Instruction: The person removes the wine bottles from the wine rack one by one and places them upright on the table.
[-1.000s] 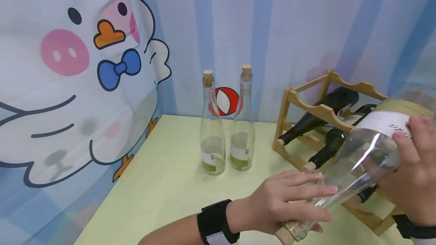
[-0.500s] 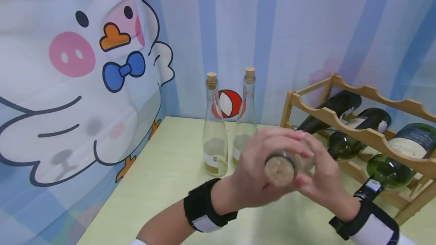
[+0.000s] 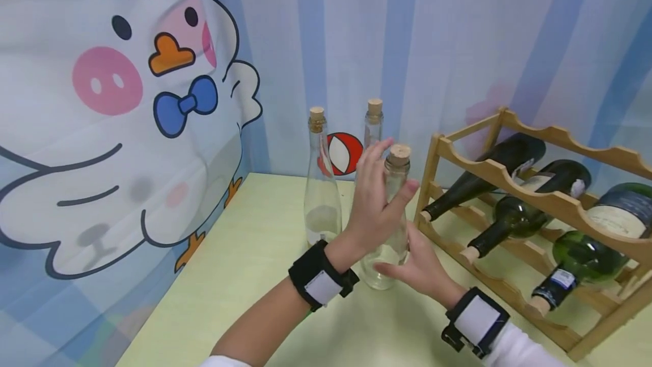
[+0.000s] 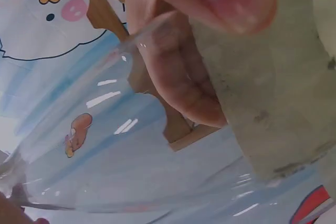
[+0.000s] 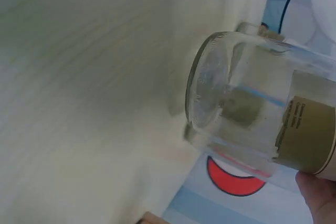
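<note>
A clear glass bottle (image 3: 394, 239) with a cork (image 3: 399, 153) stands upright, its base at the pale green table (image 3: 244, 276). My left hand (image 3: 379, 197) holds its neck, fingers reaching up beside the cork. My right hand (image 3: 412, 268) holds its lower body from the right. In the left wrist view my fingers (image 4: 178, 77) show through the glass (image 4: 131, 171) beside the cork (image 4: 273, 103). The right wrist view shows the bottle's base (image 5: 210, 87) close over the table (image 5: 79, 103), with a fingertip (image 5: 317, 192) by its label.
Two more corked clear bottles (image 3: 320, 197) (image 3: 374, 120) stand just behind. A wooden wine rack (image 3: 509, 177) at the right holds dark bottles (image 3: 489, 177) (image 3: 530, 203) and a green one (image 3: 586, 259). A cartoon duck backdrop closes off the left and back.
The clear bottle went from lying slanted near the rack to upright beside the two standing bottles. My left hand slid to its neck, my right to its base.
</note>
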Tool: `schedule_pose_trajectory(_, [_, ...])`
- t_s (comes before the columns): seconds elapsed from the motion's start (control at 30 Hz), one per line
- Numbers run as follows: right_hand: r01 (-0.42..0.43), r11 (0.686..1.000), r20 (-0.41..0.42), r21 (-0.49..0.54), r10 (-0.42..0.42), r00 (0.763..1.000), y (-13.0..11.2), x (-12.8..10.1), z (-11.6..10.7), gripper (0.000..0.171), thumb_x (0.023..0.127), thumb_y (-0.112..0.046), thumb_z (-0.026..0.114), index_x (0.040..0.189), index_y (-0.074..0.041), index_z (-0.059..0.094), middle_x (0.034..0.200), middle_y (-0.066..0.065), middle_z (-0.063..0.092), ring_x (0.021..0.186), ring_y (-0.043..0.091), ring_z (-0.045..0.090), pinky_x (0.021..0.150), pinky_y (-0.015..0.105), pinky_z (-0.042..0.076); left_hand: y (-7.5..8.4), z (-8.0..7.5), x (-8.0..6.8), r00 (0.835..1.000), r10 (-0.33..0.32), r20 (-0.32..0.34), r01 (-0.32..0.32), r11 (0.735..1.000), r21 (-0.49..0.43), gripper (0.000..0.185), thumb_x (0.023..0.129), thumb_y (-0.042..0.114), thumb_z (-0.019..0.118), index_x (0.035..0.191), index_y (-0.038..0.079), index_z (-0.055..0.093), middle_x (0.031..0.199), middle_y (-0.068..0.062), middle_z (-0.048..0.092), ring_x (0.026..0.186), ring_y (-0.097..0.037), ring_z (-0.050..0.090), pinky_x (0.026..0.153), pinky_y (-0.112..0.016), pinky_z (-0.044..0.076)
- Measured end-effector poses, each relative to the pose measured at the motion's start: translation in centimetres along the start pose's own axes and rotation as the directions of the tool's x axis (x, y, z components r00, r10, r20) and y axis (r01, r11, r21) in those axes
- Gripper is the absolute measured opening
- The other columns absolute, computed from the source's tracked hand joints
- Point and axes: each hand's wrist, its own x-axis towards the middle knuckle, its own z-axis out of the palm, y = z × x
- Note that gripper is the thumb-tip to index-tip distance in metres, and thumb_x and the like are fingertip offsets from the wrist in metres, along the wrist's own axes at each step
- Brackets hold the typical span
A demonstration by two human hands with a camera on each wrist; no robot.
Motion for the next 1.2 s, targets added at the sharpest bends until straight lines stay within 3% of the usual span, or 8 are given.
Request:
schedule_pose_trajectory(0.1, [-0.021,1.000,0.008,0.000,0.021,1.000,0.8,0.3,0.4,0.076,0.069,-0.024,0.075,0.131,-0.012,0.033,0.121,0.011,0.052,0.106,0.026,0.053,0.081,0.045,0.047,-0.9,0.5,0.0,0.999,-0.032,-0.034,0.033,0.999,0.043,0.062,0.088,0.058,0.023,0.086,0.000,0.045,0.141,-0.013,0.027,0.134,-0.029,0.014,0.106,-0.049,0.016])
schedule_pose_trajectory(0.17, [-0.025,1.000,0.013,-0.012,0.025,1.000,1.0,0.6,0.5,0.077,0.069,-0.025,0.075,0.132,-0.012,0.032,0.122,0.011,0.051,0.106,0.026,0.053,0.081,0.045,0.047,-1.4,0.8,0.1,0.998,-0.037,-0.057,0.040,0.998,0.055,0.062,0.089,0.057,0.024,0.088,0.000,0.047,0.141,-0.012,0.027,0.135,-0.028,0.014,0.106,-0.048,0.017])
schedule_pose_trajectory(0.33, [-0.084,0.996,0.032,-0.016,0.085,0.996,1.0,1.6,0.6,0.080,0.070,-0.028,0.074,0.134,-0.015,0.028,0.124,0.009,0.048,0.107,0.027,0.052,0.082,0.046,0.046,-3.0,1.5,0.9,0.991,-0.028,-0.128,0.037,0.997,0.063,0.044,0.091,0.035,0.041,0.117,-0.001,0.044,0.138,-0.012,0.033,0.132,-0.024,0.022,0.106,-0.042,0.022])
schedule_pose_trajectory(0.5, [-0.168,0.984,0.077,0.055,0.164,0.983,1.2,2.4,1.0,0.082,0.073,-0.028,0.072,0.136,-0.011,0.023,0.127,0.013,0.045,0.110,0.032,0.049,0.085,0.048,0.044,-4.9,2.3,0.8,0.983,-0.048,-0.176,0.075,0.987,0.145,0.046,0.083,0.015,0.052,0.124,-0.002,0.039,0.134,-0.014,0.037,0.129,-0.027,0.028,0.104,-0.040,0.026])
schedule_pose_trajectory(0.7, [-0.227,0.970,0.103,0.091,0.218,0.971,1.4,2.8,1.7,0.082,0.074,-0.029,0.071,0.136,-0.011,0.020,0.127,0.013,0.043,0.111,0.029,0.048,0.086,0.045,0.044,-6.6,2.6,0.3,0.979,-0.047,-0.200,0.092,0.971,0.219,0.037,0.082,0.016,0.054,0.113,0.000,0.044,0.135,-0.013,0.036,0.129,-0.026,0.027,0.104,-0.040,0.025])
schedule_pose_trajectory(0.93, [-0.250,0.964,0.111,0.093,0.239,0.965,1.5,4.4,1.8,0.083,0.075,-0.034,0.069,0.136,-0.011,0.018,0.129,0.015,0.041,0.114,0.031,0.046,0.087,0.046,0.043,-8.3,2.6,1.1,0.974,-0.003,-0.225,0.067,0.958,0.278,0.036,0.081,0.016,0.052,0.111,-0.002,0.046,0.132,-0.015,0.039,0.126,-0.029,0.031,0.104,-0.040,0.025])
schedule_pose_trajectory(1.2, [-0.320,0.944,0.125,0.077,0.309,0.943,2.5,6.7,2.1,0.086,0.074,-0.042,0.067,0.137,-0.012,0.017,0.135,0.015,0.036,0.120,0.031,0.041,0.091,0.048,0.040,-10.3,2.8,2.3,0.977,-0.058,-0.204,0.121,0.942,0.314,0.037,0.083,0.020,0.051,0.112,0.000,0.044,0.114,-0.013,0.049,0.118,-0.026,0.039,0.099,-0.034,0.034])
